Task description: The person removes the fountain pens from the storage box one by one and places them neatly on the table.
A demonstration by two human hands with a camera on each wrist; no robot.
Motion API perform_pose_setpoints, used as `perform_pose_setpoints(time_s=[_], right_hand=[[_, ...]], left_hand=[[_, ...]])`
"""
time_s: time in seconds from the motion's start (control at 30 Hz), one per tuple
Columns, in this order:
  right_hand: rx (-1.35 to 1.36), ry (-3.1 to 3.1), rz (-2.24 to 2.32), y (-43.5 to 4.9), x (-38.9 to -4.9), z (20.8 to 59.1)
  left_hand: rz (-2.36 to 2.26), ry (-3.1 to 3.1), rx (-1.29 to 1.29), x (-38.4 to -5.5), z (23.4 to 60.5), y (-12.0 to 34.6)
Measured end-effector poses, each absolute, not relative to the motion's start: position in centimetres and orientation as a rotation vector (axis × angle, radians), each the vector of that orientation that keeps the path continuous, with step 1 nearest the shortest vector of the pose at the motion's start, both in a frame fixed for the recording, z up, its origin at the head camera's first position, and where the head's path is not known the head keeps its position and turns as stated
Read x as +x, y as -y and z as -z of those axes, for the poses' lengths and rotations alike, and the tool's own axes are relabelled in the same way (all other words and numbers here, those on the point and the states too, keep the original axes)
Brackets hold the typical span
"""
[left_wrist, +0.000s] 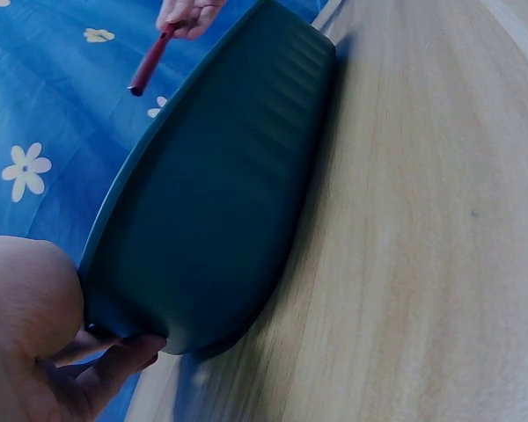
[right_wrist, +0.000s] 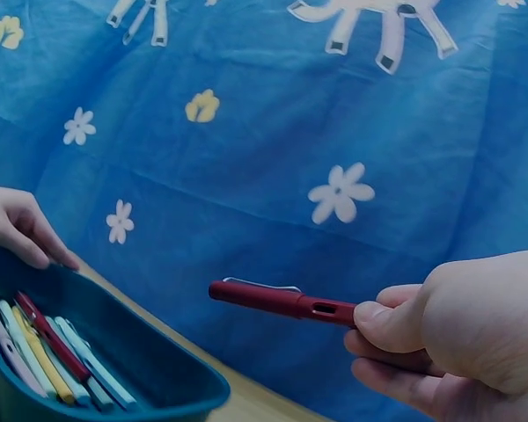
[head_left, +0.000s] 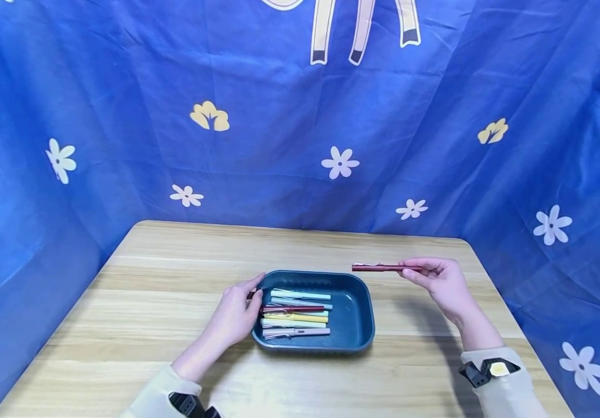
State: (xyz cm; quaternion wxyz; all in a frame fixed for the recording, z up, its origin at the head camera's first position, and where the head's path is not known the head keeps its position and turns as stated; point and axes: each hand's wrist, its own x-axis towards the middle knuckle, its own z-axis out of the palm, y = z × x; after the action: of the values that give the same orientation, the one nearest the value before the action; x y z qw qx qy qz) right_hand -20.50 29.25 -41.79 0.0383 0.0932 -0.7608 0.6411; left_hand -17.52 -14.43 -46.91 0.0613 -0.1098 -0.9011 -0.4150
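Observation:
My right hand (head_left: 438,281) pinches a dark red pen (right_wrist: 277,299) by one end, between thumb and fingers. The pen lies roughly level in the air, right of a dark teal plastic bin (head_left: 354,313), its clipped cap end pointing left. At the bin's left end my left hand (head_left: 234,313) grips the rim, with thumb and fingers about it in the left wrist view. Inside the bin, toward its left side, lie several pens: a second dark red pen (head_left: 305,309), a yellow pen (head_left: 300,317), a grey-lilac pen (head_left: 300,332) and pale blue and green ones.
The bin stands on a light wood-grain table (head_left: 174,255). A blue curtain (head_left: 279,145) with white flowers and animal figures hangs behind the table and along both sides. Dark cameras are strapped on both wrists, over pale sleeves (head_left: 509,383).

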Motion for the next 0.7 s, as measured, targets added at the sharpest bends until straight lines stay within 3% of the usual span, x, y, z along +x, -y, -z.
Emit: perform_pose_setpoints(time_s=[0.7], right_hand=[[0.173, 2.256, -2.13, -34.4, -21.3, 46.6]], left_hand=[[1.227, 2.722, -0.341, -17.5, 47.0, 14.4]])
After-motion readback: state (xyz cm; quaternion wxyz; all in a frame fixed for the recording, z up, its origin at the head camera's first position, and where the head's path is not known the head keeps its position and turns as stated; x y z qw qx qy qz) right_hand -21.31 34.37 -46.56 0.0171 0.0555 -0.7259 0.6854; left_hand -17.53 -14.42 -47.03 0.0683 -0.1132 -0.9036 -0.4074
